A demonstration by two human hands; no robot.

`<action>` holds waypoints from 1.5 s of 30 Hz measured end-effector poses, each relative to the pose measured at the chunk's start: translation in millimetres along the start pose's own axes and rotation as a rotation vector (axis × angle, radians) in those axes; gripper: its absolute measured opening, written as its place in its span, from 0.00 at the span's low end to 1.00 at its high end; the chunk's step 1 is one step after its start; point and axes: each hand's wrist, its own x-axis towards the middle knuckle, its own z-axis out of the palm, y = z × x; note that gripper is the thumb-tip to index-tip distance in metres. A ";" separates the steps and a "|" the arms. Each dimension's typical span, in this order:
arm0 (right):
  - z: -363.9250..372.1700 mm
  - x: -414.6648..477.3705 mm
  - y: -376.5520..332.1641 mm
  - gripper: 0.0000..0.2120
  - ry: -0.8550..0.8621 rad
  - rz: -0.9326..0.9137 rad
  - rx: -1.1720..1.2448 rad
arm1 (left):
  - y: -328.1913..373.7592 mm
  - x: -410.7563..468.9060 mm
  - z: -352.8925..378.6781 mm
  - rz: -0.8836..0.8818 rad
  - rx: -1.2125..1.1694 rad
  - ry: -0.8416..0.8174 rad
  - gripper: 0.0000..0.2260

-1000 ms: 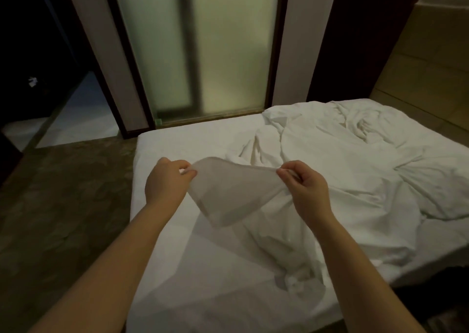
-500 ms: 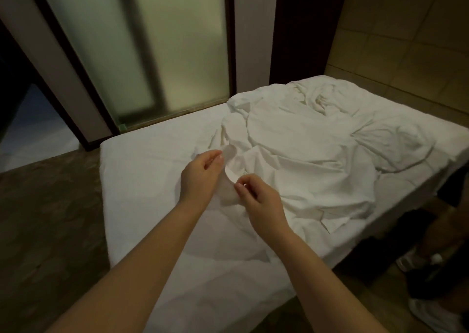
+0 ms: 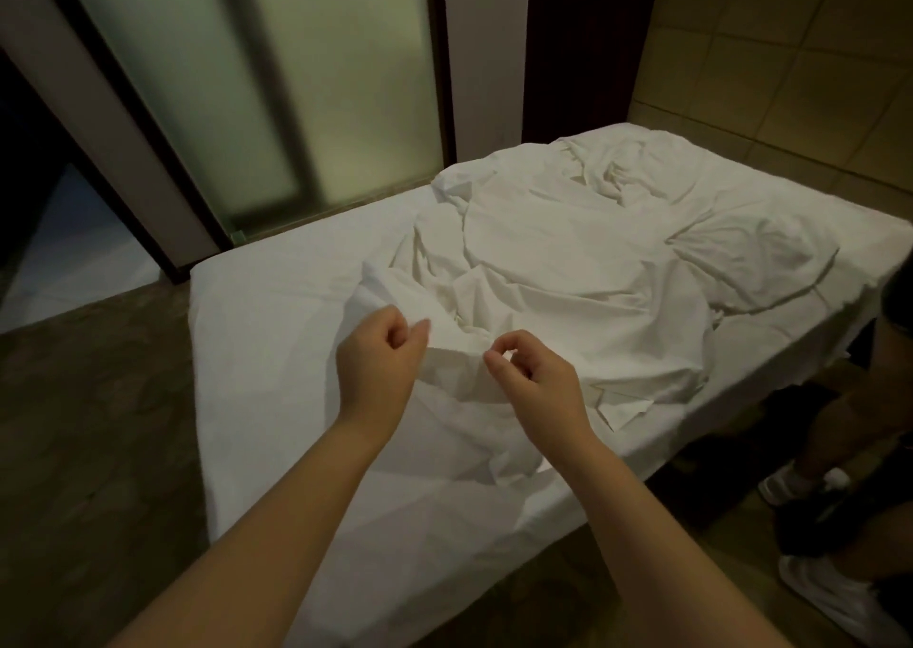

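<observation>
- 1 loose white sheet, crumpled. Its near edge runs between the two hands, and the bulk is bunched beyond them and off to the right of the right hand.
- 2 hands, near each other, not touching.
- Left hand: fingers curled, thumb and forefinger pinching the sheet edge.
- Right hand: fingers curled, thumb and forefinger pinching the same edge just beside the left hand's grip.
- The short span of edge between the two pinches hangs slack.
- 1 bed, white cover, under both hands. A flat stretch lies left of the left hand.
- 1 pillow-like bulge, well beyond the right hand.
- 1 frosted glass panel, beyond the left hand, past the bed's far edge.
- 1 other person's legs, right of the right hand, with 2 white shoes on the floor.
</observation>
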 end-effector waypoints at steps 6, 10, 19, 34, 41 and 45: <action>3.9 -12.5 5.0 0.06 -0.235 -0.022 -0.074 | 0.0 7.2 -17.2 -0.101 -0.020 0.187 0.05; 16.3 -13.9 -3.5 0.08 -0.244 -0.072 -0.017 | -11.8 2.6 -30.5 -0.338 -0.266 0.175 0.15; 56.3 -2.9 -28.1 0.06 -0.246 -0.136 -0.076 | -30.5 -10.4 -50.9 -0.595 -0.477 0.197 0.09; 102.1 30.8 -45.5 0.05 -0.258 -0.058 -0.109 | -55.4 27.7 -63.0 -0.159 0.064 -0.063 0.14; 127.7 47.8 -55.6 0.10 -0.225 -0.005 -0.127 | -61.6 39.6 -66.3 -0.397 -0.507 -0.310 0.16; 134.5 61.5 -59.2 0.12 -0.151 0.101 -0.085 | -62.9 45.6 -67.7 -0.310 -0.391 -0.393 0.21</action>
